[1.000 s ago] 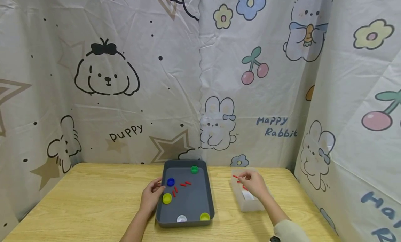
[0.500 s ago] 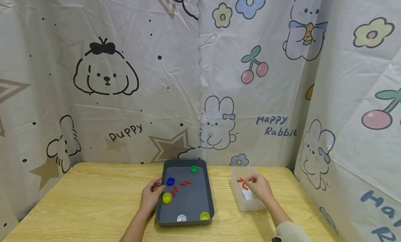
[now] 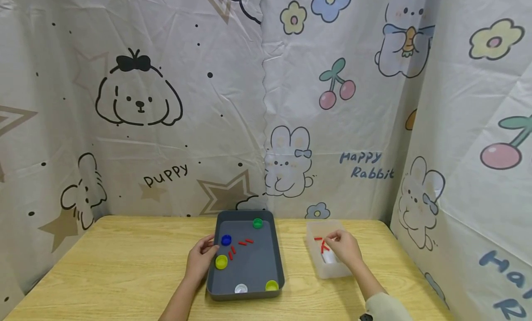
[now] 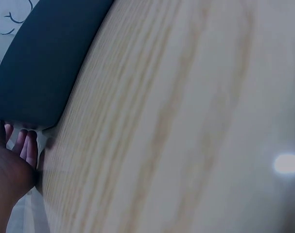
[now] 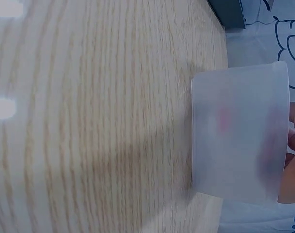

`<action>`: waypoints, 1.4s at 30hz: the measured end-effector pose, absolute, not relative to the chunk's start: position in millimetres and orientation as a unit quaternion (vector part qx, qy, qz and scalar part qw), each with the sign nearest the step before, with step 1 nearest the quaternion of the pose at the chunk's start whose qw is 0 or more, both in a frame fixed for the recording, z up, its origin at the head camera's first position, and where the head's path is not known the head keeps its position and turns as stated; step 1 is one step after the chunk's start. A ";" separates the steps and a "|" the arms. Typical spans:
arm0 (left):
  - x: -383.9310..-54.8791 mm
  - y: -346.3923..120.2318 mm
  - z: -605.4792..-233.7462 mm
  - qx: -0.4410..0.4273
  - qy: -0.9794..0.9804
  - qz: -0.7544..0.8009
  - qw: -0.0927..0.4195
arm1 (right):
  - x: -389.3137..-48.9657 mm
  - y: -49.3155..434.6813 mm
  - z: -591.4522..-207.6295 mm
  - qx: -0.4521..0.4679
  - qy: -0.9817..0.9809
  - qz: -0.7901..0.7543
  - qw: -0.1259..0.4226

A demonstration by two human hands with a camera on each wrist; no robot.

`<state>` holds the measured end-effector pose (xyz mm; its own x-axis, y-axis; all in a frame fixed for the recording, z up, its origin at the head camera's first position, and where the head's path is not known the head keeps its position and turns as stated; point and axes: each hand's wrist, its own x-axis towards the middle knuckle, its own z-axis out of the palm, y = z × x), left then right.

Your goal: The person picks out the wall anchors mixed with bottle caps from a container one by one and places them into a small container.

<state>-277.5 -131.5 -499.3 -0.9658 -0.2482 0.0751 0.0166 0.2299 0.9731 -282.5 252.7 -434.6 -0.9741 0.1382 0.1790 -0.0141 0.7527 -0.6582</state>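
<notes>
My left hand (image 3: 200,261) grips the left rim of a grey tray (image 3: 259,277), thumb at the edge and fingers along its outer side. In the left wrist view, fingertips (image 4: 28,141) reach the tray's dark outer wall (image 4: 45,63). My right hand (image 3: 342,248) is over a translucent plastic box (image 3: 332,270), pinching a small red stick (image 3: 323,246) at the fingertips. Another red stick (image 3: 317,238) lies in the box, beside a white piece (image 3: 328,257). The box wall (image 5: 239,141) hides the fingertips and sticks in the right wrist view.
In the tray are several red sticks (image 3: 242,243) and small round cups: blue (image 3: 226,240), green (image 3: 257,223), clear (image 3: 241,289) and two yellow (image 3: 221,262). Tray and box stand apart on a wooden table (image 3: 124,265). A printed curtain (image 3: 224,127) hangs behind.
My right hand has lowered and shifted slightly right within the box; the stick raised at its fingertips earlier is no longer held out there. My left hand and the tray have stayed put.
</notes>
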 end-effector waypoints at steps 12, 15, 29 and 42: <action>-277.2 -131.2 -500.2 0.071 -0.778 -0.614 0.112 | -282.7 244.8 -423.1 -0.029 -0.927 0.357 0.115; -276.7 -131.5 -500.2 0.071 -0.778 -0.614 0.111 | -284.3 238.1 -419.1 -0.020 -0.922 0.370 0.112; -277.9 -131.6 -501.9 0.069 -0.776 -0.617 0.111 | -292.4 190.4 -410.4 0.032 -0.915 0.385 0.118; -278.2 -132.1 -501.4 0.068 -0.774 -0.619 0.113 | -298.7 140.7 -418.9 0.089 -0.918 0.371 0.110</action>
<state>-278.2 -132.1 -501.4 -0.9655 -0.2443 0.0907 0.0349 0.2240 0.9740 -298.7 140.7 -418.9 -0.9602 -0.0821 0.2671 -0.2447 0.7084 -0.6620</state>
